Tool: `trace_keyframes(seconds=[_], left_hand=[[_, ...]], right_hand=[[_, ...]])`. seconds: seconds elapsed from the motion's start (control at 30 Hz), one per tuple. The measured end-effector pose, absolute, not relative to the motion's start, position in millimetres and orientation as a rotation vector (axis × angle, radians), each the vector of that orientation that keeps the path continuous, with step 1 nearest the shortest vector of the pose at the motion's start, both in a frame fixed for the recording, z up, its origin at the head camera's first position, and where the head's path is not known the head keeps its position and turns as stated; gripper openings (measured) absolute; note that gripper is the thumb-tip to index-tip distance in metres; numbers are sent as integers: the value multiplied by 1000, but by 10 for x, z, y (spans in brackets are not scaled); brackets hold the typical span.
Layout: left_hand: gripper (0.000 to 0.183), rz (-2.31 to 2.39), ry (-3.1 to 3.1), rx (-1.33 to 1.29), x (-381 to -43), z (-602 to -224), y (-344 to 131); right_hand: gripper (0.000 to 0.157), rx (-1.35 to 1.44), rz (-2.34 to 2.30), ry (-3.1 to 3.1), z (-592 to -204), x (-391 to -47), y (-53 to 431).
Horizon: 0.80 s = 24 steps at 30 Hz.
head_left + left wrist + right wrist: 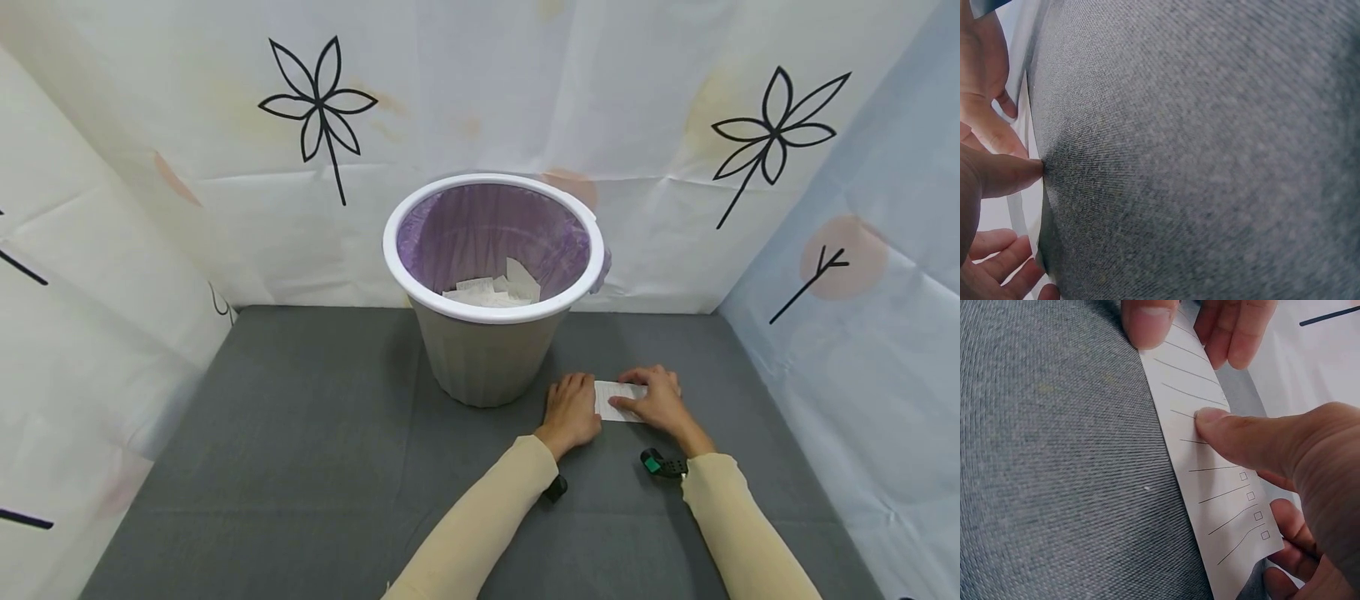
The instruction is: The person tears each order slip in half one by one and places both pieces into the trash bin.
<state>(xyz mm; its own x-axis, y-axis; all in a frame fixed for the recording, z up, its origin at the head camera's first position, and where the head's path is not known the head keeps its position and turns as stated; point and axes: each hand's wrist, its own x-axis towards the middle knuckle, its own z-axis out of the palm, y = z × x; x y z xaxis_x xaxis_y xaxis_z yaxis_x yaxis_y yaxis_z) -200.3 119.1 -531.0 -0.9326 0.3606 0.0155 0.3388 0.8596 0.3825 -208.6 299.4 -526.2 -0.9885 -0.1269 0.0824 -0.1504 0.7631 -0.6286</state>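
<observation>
A lined white paper slip (609, 402) with small printed checkboxes lies near the table surface, right of the bin. My left hand (573, 408) holds its left end. In the right wrist view, the left thumb (1149, 326) sits on top of the slip, with other fingers beyond the far edge. My right hand (654, 402) pinches the slip farther right, its thumb (1225, 434) on the printed face and fingertips partly hidden behind the sheet. The slip's right end bends slightly. In the left wrist view, only a thin strip of paper (1034, 206) shows between both hands.
A light bin (483, 358) with a white rim and purple liner stands behind and left of the hands. Several white paper pieces (487, 293) lie inside it. Grey cloth (300, 433) covers the table; patterned white sheets (480, 100) hang around its back and sides.
</observation>
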Motion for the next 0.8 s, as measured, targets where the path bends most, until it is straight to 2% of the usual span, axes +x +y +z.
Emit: trace_keyframes(seconds=[0.23,0.4,0.67,0.8], left_hand=[[56,579,2969,559,-2010,-5311,1193],[57,574,2979,565,-1997,-5327,1199],[71,602,2948,565,-1983,-5333,1178],[63,646,2945,578,-2000,-5335,1163]], right_hand=[[26,275,1054,-2895,-5248,-2122,3002],[20,206,1064,-2928,-5247,-2101,2981],[11,226,1163,-2915,-5207,-2077,2977],[12,298,1214,-2899,-5192,-2091,2985]])
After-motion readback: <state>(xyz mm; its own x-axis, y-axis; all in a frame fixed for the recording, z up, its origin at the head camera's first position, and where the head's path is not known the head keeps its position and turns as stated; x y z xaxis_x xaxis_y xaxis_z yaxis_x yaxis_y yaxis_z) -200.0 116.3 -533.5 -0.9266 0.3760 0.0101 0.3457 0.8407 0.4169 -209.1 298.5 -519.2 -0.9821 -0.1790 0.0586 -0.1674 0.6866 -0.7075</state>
